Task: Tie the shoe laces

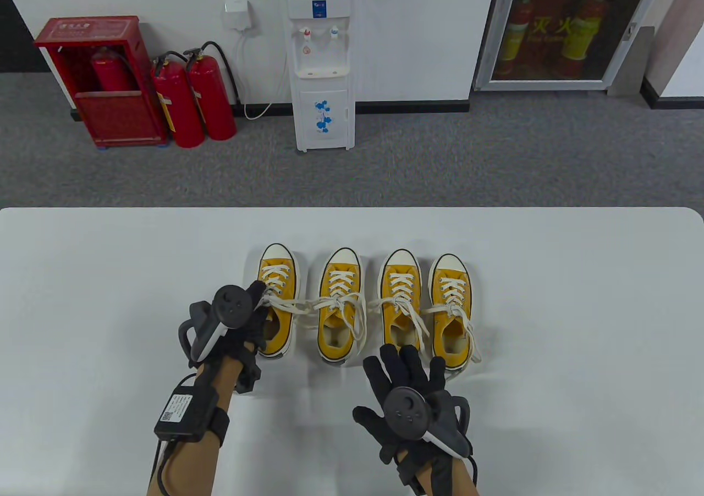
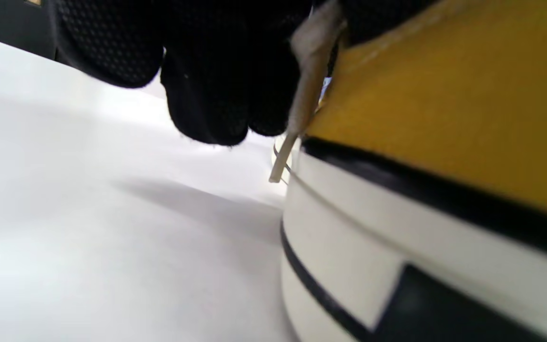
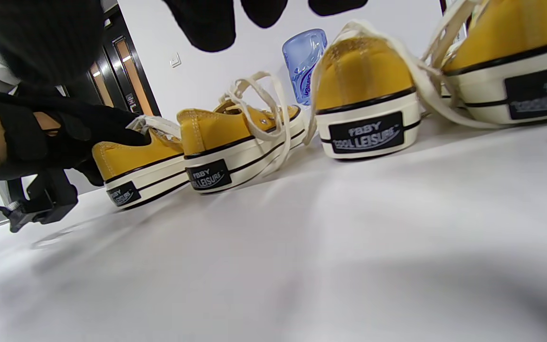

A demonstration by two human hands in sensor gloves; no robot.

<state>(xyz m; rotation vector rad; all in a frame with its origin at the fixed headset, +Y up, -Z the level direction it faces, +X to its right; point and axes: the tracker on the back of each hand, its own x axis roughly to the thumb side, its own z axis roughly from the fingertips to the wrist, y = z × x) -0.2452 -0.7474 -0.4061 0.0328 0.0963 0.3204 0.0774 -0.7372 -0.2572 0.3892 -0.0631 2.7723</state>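
Note:
Four yellow low-top sneakers with loose white laces stand in a row on the white table (image 1: pixel 110 298). My left hand (image 1: pixel 257 301) is at the left side of the leftmost shoe (image 1: pixel 279 281) and pinches one of its laces; in the left wrist view the lace (image 2: pixel 304 90) hangs from my fingers (image 2: pixel 216 71) beside the shoe's yellow wall (image 2: pixel 444 118). My right hand (image 1: pixel 404 364) hovers open with spread fingers just behind the heel of the third shoe (image 1: pixel 401 292), touching nothing. The right wrist view shows the heels of all the shoes and my left hand (image 3: pixel 64 133).
The second shoe (image 1: pixel 340 298) and the fourth shoe (image 1: pixel 451 303) have laces trailing over their sides and onto the table. Behind the table, on grey carpet, stand a water dispenser (image 1: pixel 323 61) and red fire extinguishers (image 1: pixel 192 100).

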